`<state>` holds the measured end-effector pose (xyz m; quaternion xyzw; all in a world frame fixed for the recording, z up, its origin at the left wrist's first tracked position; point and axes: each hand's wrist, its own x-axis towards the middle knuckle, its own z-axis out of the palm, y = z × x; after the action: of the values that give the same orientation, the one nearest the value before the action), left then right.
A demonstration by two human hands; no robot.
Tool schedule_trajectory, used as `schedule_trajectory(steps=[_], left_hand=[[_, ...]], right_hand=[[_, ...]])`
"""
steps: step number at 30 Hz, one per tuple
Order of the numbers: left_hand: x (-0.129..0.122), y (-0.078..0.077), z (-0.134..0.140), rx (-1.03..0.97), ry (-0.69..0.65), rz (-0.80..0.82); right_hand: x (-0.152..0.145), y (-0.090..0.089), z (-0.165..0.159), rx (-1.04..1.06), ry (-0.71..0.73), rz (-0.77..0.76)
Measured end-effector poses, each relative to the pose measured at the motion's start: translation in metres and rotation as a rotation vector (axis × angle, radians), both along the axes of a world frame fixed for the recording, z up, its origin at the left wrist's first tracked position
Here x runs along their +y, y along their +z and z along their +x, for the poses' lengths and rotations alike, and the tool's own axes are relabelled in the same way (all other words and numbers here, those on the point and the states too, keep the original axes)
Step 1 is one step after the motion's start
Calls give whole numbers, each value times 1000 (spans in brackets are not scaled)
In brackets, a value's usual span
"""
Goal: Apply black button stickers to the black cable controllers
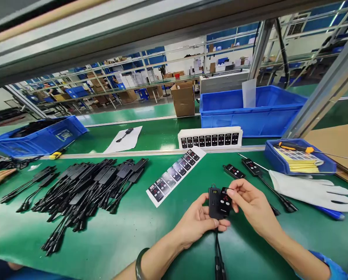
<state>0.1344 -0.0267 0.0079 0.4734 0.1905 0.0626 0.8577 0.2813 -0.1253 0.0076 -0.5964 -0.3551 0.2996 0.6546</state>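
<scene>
My left hand (195, 219) is closed around a black controller box (214, 206) with a small display and cables hanging down toward me. Between the thumb and fingers of my right hand (251, 200) is a black label sticker (225, 202) with red marks and pale button shapes. It overlaps the right side of the box face, tilted; whether it touches the box I cannot tell. A sheet of the same stickers (169, 177) lies to the left of my hands. Two controllers with labels on their faces, one (234, 171) nearer and one (251, 166) farther right, lie beyond my right hand.
A large pile of black cabled controllers (100, 179) covers the left. A stack of label sheets (210, 138) stands at the back. Gloves (310, 190) and a small blue tray (300, 157) with a screwdriver (296, 147) lie right. Another person's hand (0, 179) is far left.
</scene>
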Motion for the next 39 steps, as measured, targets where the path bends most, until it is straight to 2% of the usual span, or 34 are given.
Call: schedule_trajectory(steps=[5,24,39], left_hand=[[-2,-1,-1,-7,-53,-26],[-4,-3,-1,-7,-100,-53],[-8,-3,0,-5,-101,4]], right_hand=[[-1,2,-4,-15,55,-73],[-2,2,-7,23,51,-66],[0,-1,-14,-16,-37,-120]])
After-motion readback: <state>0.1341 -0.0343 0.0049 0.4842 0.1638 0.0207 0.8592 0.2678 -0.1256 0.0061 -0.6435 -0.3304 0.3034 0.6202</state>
